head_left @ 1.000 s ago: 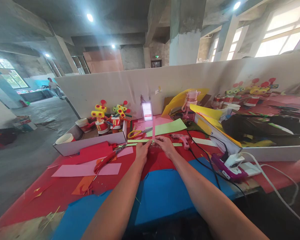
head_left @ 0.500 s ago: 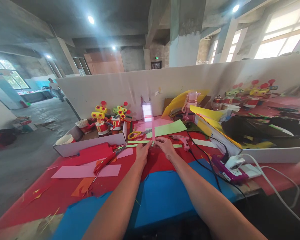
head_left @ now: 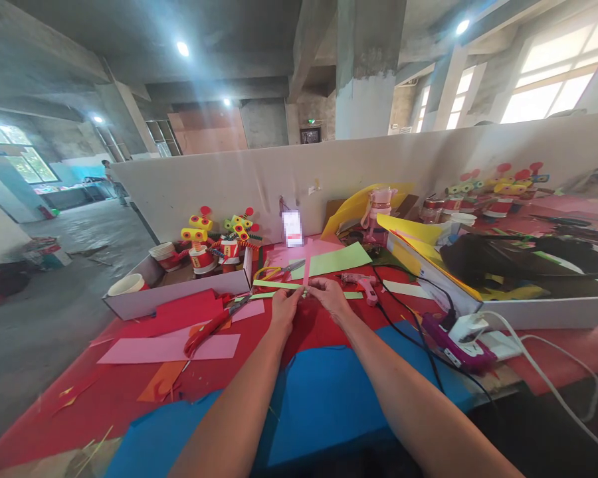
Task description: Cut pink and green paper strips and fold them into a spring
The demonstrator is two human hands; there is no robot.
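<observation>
My left hand [head_left: 285, 307] and my right hand [head_left: 329, 297] meet over the middle of the table, their fingertips pinched close together. Between them is the spot where a narrow pink paper strip [head_left: 307, 262] and a light green paper strip [head_left: 274, 285] come together. The pink strip points away from me; the green one runs out to the left. A further stretch of green shows to the right, beyond my right hand. Small folds at the fingertips are mostly hidden. Yellow-handled scissors [head_left: 269, 273] lie just beyond, and a pink glue gun [head_left: 361, 284] lies right of my right hand.
Red-handled scissors [head_left: 202, 334] rest on pink paper [head_left: 129, 350] at the left. A box [head_left: 179, 297] holds paper-cup figures [head_left: 199, 251]. Black cords run to a purple power strip [head_left: 443, 338]. A larger box [head_left: 538, 311] stands right; blue cloth [head_left: 329, 405] covers the near edge.
The pink strip now leans a little to the right at its far end. Both hands stay pinched together in nearly the same place, while the view has shifted slightly.
</observation>
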